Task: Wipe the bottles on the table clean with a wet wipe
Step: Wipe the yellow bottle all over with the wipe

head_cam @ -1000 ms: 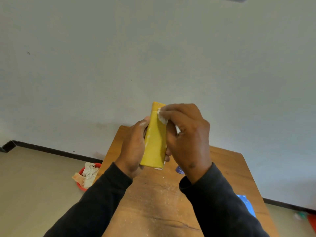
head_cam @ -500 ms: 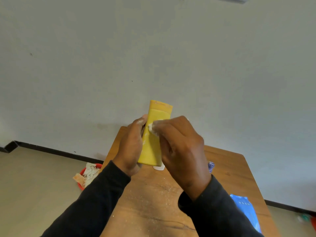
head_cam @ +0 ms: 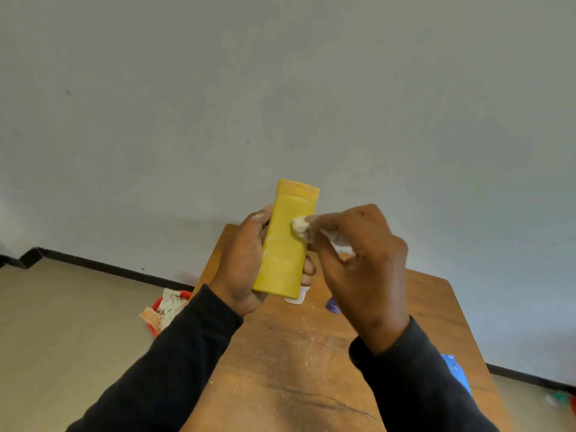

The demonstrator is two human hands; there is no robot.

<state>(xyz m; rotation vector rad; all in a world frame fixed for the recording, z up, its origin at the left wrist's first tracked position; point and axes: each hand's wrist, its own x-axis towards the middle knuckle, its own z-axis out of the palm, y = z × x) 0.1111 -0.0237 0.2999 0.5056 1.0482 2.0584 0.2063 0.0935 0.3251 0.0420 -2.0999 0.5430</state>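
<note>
A flat yellow bottle (head_cam: pixel 285 244) is held upright in the air above the wooden table (head_cam: pixel 280 369). My left hand (head_cam: pixel 243 263) grips it from the left side, fingertips showing past its right edge. My right hand (head_cam: pixel 361 263) pinches a crumpled white wet wipe (head_cam: pixel 300 227) and presses it against the bottle's front, near the right edge of the upper half. The bottle's cap end points up.
A small white object (head_cam: pixel 294 299) and a purple-blue item (head_cam: pixel 333 306) lie on the table behind the bottle. A blue pack (head_cam: pixel 456 372) sits at the table's right edge. A red bin (head_cam: pixel 162 310) with used wipes stands on the floor to the left. A wall rises behind.
My right hand with the wipe slid down from the bottle's top, then moved out to the right. More of the bottle's face now shows. The left hand kept its grip.
</note>
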